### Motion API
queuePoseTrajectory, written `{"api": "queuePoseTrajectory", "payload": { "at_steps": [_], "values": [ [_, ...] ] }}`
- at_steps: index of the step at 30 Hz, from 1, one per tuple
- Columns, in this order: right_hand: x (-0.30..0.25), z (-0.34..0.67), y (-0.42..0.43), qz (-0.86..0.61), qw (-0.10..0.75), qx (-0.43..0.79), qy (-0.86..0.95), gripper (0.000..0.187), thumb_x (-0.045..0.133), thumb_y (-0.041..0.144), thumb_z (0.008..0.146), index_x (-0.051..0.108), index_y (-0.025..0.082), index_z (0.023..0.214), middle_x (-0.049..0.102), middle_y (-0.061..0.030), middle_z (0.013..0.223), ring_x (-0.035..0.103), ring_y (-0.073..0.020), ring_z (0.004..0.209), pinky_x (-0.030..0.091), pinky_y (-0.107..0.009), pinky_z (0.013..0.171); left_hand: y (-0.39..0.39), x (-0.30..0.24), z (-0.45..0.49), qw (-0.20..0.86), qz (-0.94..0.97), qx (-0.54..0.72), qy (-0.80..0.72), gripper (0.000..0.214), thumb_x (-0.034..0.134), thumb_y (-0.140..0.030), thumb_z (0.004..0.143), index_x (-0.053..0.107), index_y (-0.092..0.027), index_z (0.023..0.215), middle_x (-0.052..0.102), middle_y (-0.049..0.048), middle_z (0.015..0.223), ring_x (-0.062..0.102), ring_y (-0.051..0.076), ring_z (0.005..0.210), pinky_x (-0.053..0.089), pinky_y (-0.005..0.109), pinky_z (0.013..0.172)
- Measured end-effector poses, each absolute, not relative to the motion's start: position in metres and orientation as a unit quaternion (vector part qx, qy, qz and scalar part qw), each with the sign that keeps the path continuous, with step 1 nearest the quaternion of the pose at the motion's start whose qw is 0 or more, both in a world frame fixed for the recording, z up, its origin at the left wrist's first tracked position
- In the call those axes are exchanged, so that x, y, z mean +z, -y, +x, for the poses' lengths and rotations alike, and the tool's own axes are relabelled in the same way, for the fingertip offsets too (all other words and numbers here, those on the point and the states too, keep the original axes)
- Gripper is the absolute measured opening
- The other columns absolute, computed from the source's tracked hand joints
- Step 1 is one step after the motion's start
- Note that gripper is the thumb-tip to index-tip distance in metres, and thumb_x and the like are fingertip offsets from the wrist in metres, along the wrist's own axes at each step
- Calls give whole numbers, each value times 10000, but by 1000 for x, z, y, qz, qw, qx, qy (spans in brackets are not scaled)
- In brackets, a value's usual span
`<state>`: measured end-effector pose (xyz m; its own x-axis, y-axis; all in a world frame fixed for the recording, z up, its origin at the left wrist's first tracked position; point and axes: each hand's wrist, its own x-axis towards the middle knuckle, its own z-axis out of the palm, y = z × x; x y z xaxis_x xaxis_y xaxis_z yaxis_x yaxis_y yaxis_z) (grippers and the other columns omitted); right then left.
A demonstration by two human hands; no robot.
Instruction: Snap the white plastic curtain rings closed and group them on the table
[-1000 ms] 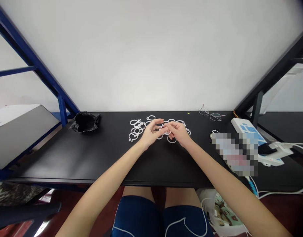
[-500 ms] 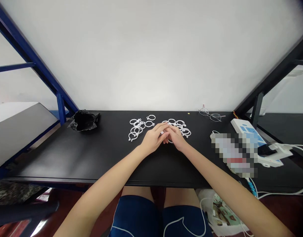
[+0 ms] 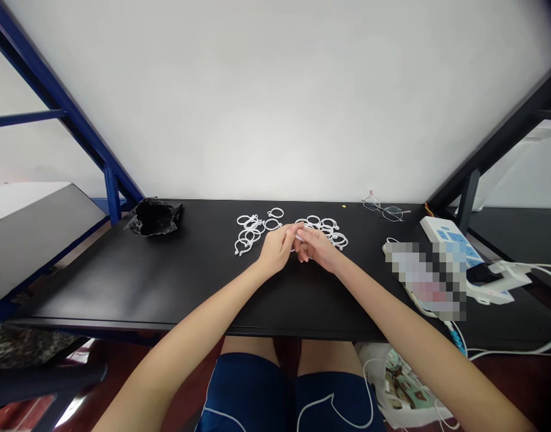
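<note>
White wall (image 3: 266, 108): rose behind the counter, plain and pale.
Black counter (image 3: 176, 276): carried all the rings, its surface smooth and faintly shiny.
Grey box (image 3: 36, 240): stood beyond the left end of the counter.
Power strip (image 3: 452, 237): lay slanted at the right, white with blue patches, beside a pixelated device.
Black bag (image 3: 154, 217): sat at the back left with its mouth gaping, well apart from both hands.
Left hand (image 3: 275, 249): half a second earlier its fingers had lain across the right fingers; now they had drawn back until only the tips met them. Its grip was closed, thumb against fingers, on the held ring.
Right hand (image 3: 319, 249): its lower fingers, mostly covered before, now showed curled downward. Its grip was closed too, thumb and forefinger pinching the same ring.
Glasses (image 3: 381, 209): rested near the wall at the back right, thin-framed, in the same place as before.
Loose rings (image 3: 252, 225): thin, round and white, with small knobs; they overlapped in one cluster left of the hands and another behind the right hand, both unchanged.
Held ring (image 3: 298, 237): between the meeting fingertips, only a sliver of white visible, the remainder hidden.
</note>
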<state>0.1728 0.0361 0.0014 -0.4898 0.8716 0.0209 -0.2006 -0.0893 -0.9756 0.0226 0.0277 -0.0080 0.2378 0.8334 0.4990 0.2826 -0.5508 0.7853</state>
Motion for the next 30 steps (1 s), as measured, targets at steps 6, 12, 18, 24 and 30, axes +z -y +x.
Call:
{"api": "queuePoseTrajectory", "payload": {
  "at_steps": [6,12,18,24,30],
  "values": [
    [-5,176,-40,-334,414,636,559,355,706,498,747,640,150,741,646,18,609,513,-67,355,450,-216,418,-30,-10,26,378,685,496,-376,551,283,-496,980,647,-132,1177,664,62,771,613,151,707,519,253,626],
    [-5,176,-39,-347,432,610,566,355,736,476,711,693,143,825,653,15,590,527,-74,357,438,-207,405,-29,-7,28,415,669,497,-365,567,289,-517,971,660,-117,1126,661,116,1000,613,145,741,521,238,589],
    [-3,174,-38,-361,441,595,567,328,730,458,713,695,144,803,623,28,511,501,-79,329,415,-203,380,-30,-9,29,462,657,477,-358,579,297,-546,957,630,-115,1156,648,102,892,621,156,733,536,237,562],
    [-4,175,-39,-363,456,576,573,375,706,461,729,577,164,542,585,24,456,457,-71,295,374,-202,338,-37,-14,29,569,623,429,-323,608,310,-578,939,510,-130,1300,647,72,792,639,165,714,544,252,561],
    [-5,177,-39,-374,456,561,581,381,717,451,731,553,176,524,555,36,427,443,-74,286,404,-220,361,-38,-13,28,581,629,415,-308,656,322,-593,932,529,-97,1308,660,82,783,646,174,758,549,271,623]
  ]
}}
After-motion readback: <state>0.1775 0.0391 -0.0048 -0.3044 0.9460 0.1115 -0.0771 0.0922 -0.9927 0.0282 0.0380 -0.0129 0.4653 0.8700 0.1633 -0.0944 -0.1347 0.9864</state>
